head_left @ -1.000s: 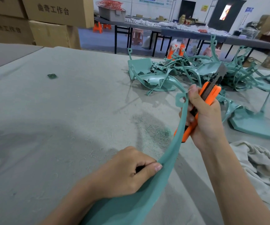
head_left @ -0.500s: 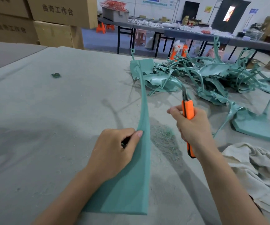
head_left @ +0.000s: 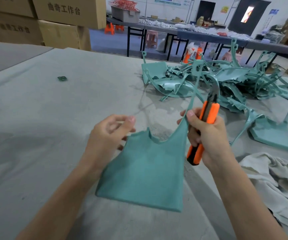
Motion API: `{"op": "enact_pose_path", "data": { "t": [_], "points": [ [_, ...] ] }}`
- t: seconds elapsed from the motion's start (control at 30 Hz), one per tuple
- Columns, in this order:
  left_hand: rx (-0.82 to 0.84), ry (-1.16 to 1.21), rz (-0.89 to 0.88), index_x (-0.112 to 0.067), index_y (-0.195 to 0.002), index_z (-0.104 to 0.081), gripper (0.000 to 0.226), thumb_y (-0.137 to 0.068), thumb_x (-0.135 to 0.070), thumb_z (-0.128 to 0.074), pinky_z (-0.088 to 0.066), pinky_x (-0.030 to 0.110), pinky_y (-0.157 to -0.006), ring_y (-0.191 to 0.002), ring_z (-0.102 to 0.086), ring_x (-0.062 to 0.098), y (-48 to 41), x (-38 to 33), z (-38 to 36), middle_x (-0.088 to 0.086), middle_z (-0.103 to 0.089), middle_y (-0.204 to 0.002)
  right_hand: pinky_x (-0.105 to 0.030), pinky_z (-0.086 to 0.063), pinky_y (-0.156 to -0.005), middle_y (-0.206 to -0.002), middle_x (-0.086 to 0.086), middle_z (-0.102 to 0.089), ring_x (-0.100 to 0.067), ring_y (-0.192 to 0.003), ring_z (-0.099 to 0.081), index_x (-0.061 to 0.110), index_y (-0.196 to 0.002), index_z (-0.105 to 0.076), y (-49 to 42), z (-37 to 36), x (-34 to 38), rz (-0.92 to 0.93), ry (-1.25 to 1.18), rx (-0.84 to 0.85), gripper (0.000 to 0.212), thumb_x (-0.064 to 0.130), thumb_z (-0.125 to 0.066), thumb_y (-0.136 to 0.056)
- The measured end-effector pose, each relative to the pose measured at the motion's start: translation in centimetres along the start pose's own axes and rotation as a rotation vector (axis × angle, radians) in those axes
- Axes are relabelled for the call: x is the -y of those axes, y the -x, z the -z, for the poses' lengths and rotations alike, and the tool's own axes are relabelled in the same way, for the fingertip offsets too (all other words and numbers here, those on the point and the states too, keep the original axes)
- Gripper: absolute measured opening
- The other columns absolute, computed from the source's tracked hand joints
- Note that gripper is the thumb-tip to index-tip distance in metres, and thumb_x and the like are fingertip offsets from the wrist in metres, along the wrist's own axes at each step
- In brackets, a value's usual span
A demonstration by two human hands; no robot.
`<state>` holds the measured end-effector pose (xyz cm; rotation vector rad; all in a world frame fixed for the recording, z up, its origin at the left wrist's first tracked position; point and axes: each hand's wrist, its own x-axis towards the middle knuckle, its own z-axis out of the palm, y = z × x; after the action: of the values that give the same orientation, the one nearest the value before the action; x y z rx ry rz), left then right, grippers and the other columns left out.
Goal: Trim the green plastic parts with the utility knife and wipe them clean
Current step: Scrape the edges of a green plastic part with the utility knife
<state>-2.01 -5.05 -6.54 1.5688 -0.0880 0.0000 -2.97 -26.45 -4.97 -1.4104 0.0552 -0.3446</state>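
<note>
Part [head_left: 148, 170] leans between the hands, right hand [head_left: 209, 135] gripping knife [head_left: 211, 114] and thumbing its strip, left hand [head_left: 105, 141] with fingers loosely spread, while a far bin [head_left: 125, 14] holds red wires [head_left: 122, 2].

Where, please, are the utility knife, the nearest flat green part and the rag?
utility knife [head_left: 212, 113]: head view, upper orange handle.
green part [head_left: 148, 170]: head view, middle of its flat panel.
rag [head_left: 269, 179]: head view, crumpled middle.

Both bare forearms reach forward. The left hand [head_left: 108, 135] is blurred and loosely curled; the right hand [head_left: 209, 137] grips an orange-handled utility knife [head_left: 212, 113].
</note>
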Motion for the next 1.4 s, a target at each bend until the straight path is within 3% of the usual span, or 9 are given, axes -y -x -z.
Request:
{"op": "enact_pose_path", "data": {
  "t": [0.13, 0.27, 0.37, 0.5, 0.6, 0.7, 0.83, 1.17, 1.4],
  "points": [
    [0.505, 0.62, 0.501, -0.001, -0.099, -0.075, 0.063, -0.071, -0.056, -0.065, -0.056, 0.026, -0.068, -0.075, -0.07, 0.025, 0.5, -0.2, 0.7, 0.014, -0.073, -0.091, -0.018, -0.027, -0.035, -0.064, -0.005, -0.066, -0.006, -0.033, -0.028, 0.006, -0.082, -0.064, -0.4, 0.4, 0.5, 0.006, -0.141, -0.125, 0.02, 0.01, -0.056, -0.099],
    [0.296, 0.688, 0.197, -0.014, -0.055, -0.073, 0.044, -0.024, -0.035, -0.096, -0.055, 0.017, -0.059, -0.059, -0.068, 0.005, 1.5, 1.7, -0.7, -0.009, -0.071, -0.063, -0.019, -0.027, -0.035, -0.065, -0.002, -0.066, -0.005, -0.033, -0.028, 0.005, -0.087, -0.063, -0.3, -0.1, 0.4, 0.006, -0.302, -0.279, 0.018, 0.014, -0.055, -0.101],
    [0.663, 0.738, 0.031, -0.002, -0.089, -0.071, 0.015, -0.075, -0.005, -0.074, -0.047, 0.025, -0.097, -0.104, -0.065, 0.005, 2.1, 2.7, -1.8, -0.011, -0.073, -0.102, -0.021, -0.028, -0.038, -0.076, -0.004, -0.062, -0.007, -0.037, -0.028, 0.006, -0.095, -0.057, -0.5, -0.1, 0.4, 0.02, -0.369, -0.428, 0.011, 0.016, -0.056, -0.101],
    [0.944, 0.6, -0.051, -0.005, -0.143, -0.033, 0.081, -0.072, -0.006, -0.073, -0.037, 0.052, -0.105, -0.137, -0.037, 0.031, 2.9, 1.8, -2.7, 0.012, -0.042, -0.147, -0.02, -0.029, -0.038, -0.054, 0.005, -0.046, -0.007, -0.036, -0.029, 0.014, -0.078, -0.051, -0.5, -0.1, 0.4, 0.074, -0.337, -0.572, 0.023, 0.015, -0.058, -0.1],
    [0.722, 0.589, -0.04, -0.01, -0.143, -0.034, 0.075, -0.083, -0.032, -0.073, -0.048, 0.055, -0.095, -0.13, -0.049, 0.035, 2.8, 1.8, -3.9, 0.007, -0.047, -0.146, -0.02, -0.029, -0.038, -0.046, 0.012, -0.042, -0.006, -0.035, -0.03, 0.019, -0.076, -0.051, -0.2, -0.7, 0.0, 0.127, -0.253, -0.499, 0.026, 0.015, -0.06, -0.099],
    [0.332, 0.678, 0.013, -0.018, -0.112, -0.07, 0.026, -0.086, -0.016, -0.064, -0.058, 0.034, -0.067, -0.097, -0.069, 0.037, 1.8, 1.8, -3.8, 0.008, -0.07, -0.115, -0.022, -0.028, -0.041, -0.046, 0.009, -0.042, -0.007, -0.037, -0.032, 0.018, -0.076, -0.051, -0.2, -0.9, -0.8, 0.118, -0.047, -0.357, 0.025, 0.02, -0.063, -0.098],
    [0.059, 0.57, -0.158, -0.028, -0.092, -0.076, 0.029, -0.083, -0.005, -0.06, -0.058, 0.035, -0.069, -0.086, -0.072, 0.036, 1.2, 2.4, -3.3, 0.004, -0.074, -0.096, -0.025, -0.038, -0.055, -0.071, 0.004, -0.067, -0.002, -0.049, -0.048, 0.021, -0.088, -0.064, 0.0, -0.8, -1.4, 0.122, 0.259, -0.226, 0.022, 0.042, -0.068, -0.091],
    [0.37, 0.545, -0.133, -0.016, -0.116, -0.069, 0.035, -0.084, -0.004, -0.065, -0.055, 0.034, -0.084, -0.108, -0.065, 0.035, 1.4, 1.8, -2.9, 0.013, -0.068, -0.119, -0.023, -0.027, -0.038, -0.044, 0.005, -0.039, -0.009, -0.037, -0.03, 0.007, -0.071, -0.048, 0.1, -1.0, -1.5, 0.121, 0.016, -0.313, 0.033, 0.022, -0.067, -0.094],
    [0.154, 0.43, -0.127, -0.014, -0.091, -0.078, 0.023, -0.069, -0.007, -0.079, -0.057, 0.026, -0.066, -0.085, -0.073, 0.029, 1.5, 1.8, -3.4, 0.013, -0.075, -0.09, -0.024, -0.032, -0.041, -0.052, 0.003, -0.055, -0.01, -0.038, -0.037, 0.009, -0.07, -0.047, 0.7, -1.3, -1.9, 0.205, 0.023, -0.355, 0.033, 0.016, -0.068, -0.094]
  ]
}}
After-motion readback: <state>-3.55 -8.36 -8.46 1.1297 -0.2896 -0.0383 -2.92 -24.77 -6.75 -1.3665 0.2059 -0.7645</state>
